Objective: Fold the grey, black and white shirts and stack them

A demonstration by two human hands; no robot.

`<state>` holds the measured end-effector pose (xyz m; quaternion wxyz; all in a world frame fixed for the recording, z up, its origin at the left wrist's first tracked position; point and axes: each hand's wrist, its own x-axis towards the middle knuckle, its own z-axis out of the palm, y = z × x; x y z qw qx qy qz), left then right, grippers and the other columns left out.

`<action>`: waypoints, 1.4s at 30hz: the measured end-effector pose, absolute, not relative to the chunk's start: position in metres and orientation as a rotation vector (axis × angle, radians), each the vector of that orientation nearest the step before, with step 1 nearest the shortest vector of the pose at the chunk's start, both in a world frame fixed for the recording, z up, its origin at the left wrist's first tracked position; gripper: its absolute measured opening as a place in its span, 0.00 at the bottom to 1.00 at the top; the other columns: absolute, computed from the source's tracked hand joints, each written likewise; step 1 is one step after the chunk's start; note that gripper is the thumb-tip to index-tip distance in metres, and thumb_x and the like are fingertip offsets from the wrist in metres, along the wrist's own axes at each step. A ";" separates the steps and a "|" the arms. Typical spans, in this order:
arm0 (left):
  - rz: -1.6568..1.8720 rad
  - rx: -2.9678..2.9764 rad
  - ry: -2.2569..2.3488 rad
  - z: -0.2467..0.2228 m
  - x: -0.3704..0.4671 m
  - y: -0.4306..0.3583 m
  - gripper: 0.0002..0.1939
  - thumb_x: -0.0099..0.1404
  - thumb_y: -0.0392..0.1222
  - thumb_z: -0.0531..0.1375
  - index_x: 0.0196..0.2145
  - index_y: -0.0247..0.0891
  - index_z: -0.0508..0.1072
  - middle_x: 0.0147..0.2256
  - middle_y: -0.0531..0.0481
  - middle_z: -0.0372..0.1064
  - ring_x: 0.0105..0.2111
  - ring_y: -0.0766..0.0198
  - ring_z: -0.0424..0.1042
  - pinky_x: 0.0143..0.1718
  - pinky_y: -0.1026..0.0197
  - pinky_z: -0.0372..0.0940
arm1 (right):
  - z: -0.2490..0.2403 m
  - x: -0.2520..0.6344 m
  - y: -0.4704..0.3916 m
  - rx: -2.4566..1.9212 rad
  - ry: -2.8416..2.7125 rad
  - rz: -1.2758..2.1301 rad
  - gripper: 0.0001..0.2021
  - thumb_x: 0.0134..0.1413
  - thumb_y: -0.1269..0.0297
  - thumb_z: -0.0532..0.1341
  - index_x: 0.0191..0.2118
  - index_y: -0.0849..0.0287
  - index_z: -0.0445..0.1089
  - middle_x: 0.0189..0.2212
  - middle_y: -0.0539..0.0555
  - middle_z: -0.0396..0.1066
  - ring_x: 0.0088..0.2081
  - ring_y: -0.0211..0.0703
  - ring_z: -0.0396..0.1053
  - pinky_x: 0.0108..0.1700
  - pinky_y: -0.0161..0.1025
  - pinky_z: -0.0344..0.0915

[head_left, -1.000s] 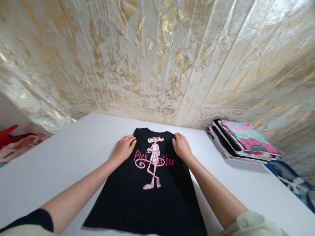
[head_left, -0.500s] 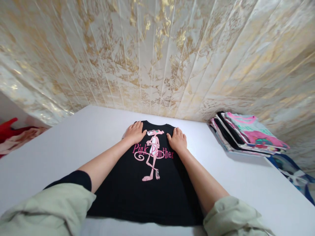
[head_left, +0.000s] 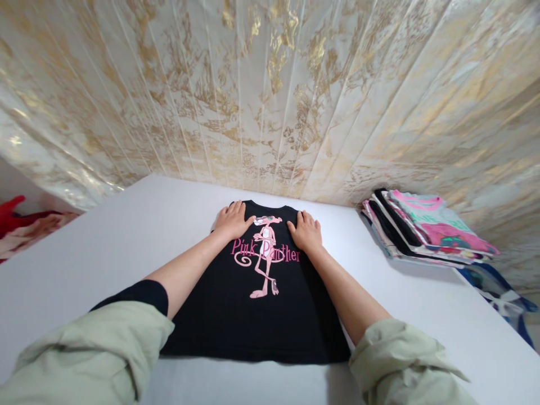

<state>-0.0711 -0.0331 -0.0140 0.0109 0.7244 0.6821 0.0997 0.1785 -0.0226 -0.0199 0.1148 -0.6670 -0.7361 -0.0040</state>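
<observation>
A black T-shirt (head_left: 253, 332) lies spread on the white table, its neckline toward the wall and its hem toward me. On its front are a pink cartoon panther and the words "Pink Panther". My left hand (head_left: 233, 221) rests flat on the shirt's left shoulder, thumb held out toward the print. Over the right shoulder, my right hand (head_left: 306, 231) lies flat in the same way, its fingers pointing to the wall. The sleeves are not visible, and the cloth under both palms is hidden.
At the right back corner stands a stack of folded clothes (head_left: 422, 230), a grey and pink shirt on top. Blue and white cloth (head_left: 498, 295) hangs by the table's (head_left: 105, 247) right edge. Red and pink cloth (head_left: 34, 228) lies at the far left. A gold-patterned wall covering (head_left: 270, 112) rises behind.
The T-shirt has shifted a little away from me, its hem now farther from my body. Both hands stay flat at its shoulders. The camera view has shifted slightly.
</observation>
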 end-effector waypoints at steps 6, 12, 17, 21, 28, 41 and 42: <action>0.721 2.406 2.110 -0.013 -0.066 -0.044 0.27 0.71 0.51 0.47 0.61 0.32 0.61 0.63 0.38 0.56 0.64 0.51 0.54 0.64 0.48 0.45 | -0.008 0.149 -0.052 -1.724 -2.269 -0.052 0.29 0.65 0.56 0.49 0.66 0.69 0.52 0.67 0.66 0.48 0.67 0.53 0.45 0.65 0.50 0.42; 0.817 2.487 1.922 -0.011 -0.069 -0.045 0.19 0.71 0.41 0.46 0.52 0.34 0.69 0.55 0.41 0.67 0.56 0.55 0.64 0.58 0.55 0.58 | -0.019 0.118 -0.086 -1.484 -2.494 0.078 0.29 0.66 0.53 0.47 0.68 0.62 0.50 0.68 0.59 0.48 0.67 0.48 0.46 0.66 0.48 0.43; 0.767 2.498 1.849 -0.009 -0.053 -0.052 0.19 0.68 0.35 0.47 0.51 0.33 0.70 0.54 0.40 0.67 0.55 0.57 0.66 0.57 0.56 0.60 | -0.021 0.119 -0.089 -1.501 -2.494 0.091 0.30 0.66 0.53 0.46 0.68 0.63 0.50 0.68 0.58 0.47 0.68 0.47 0.45 0.67 0.47 0.41; 0.692 2.516 1.732 -0.018 -0.031 -0.075 0.22 0.69 0.36 0.47 0.57 0.34 0.66 0.58 0.43 0.65 0.58 0.60 0.63 0.60 0.58 0.56 | -0.019 0.120 -0.089 -1.500 -2.498 0.093 0.29 0.67 0.55 0.46 0.68 0.63 0.50 0.68 0.58 0.47 0.68 0.47 0.45 0.67 0.48 0.41; 0.616 2.473 1.738 -0.021 -0.027 -0.089 0.24 0.69 0.39 0.47 0.61 0.36 0.62 0.62 0.45 0.60 0.62 0.59 0.58 0.63 0.55 0.53 | -0.013 0.123 -0.096 -1.486 -2.505 0.134 0.29 0.66 0.57 0.47 0.68 0.65 0.49 0.68 0.60 0.48 0.67 0.48 0.47 0.66 0.48 0.44; 0.600 2.526 1.665 -0.018 -0.029 -0.087 0.22 0.67 0.41 0.49 0.58 0.38 0.65 0.62 0.46 0.59 0.61 0.56 0.59 0.62 0.52 0.54 | -0.004 0.226 -0.251 -1.478 -2.694 0.159 0.33 0.63 0.55 0.52 0.69 0.63 0.46 0.69 0.58 0.44 0.68 0.47 0.43 0.68 0.49 0.45; 0.591 2.531 1.668 -0.018 -0.030 -0.087 0.23 0.68 0.41 0.49 0.58 0.39 0.64 0.62 0.46 0.59 0.61 0.56 0.59 0.62 0.52 0.54 | -0.005 0.233 -0.259 -1.509 -2.677 0.156 0.33 0.63 0.55 0.53 0.69 0.62 0.46 0.68 0.58 0.44 0.68 0.47 0.43 0.68 0.50 0.45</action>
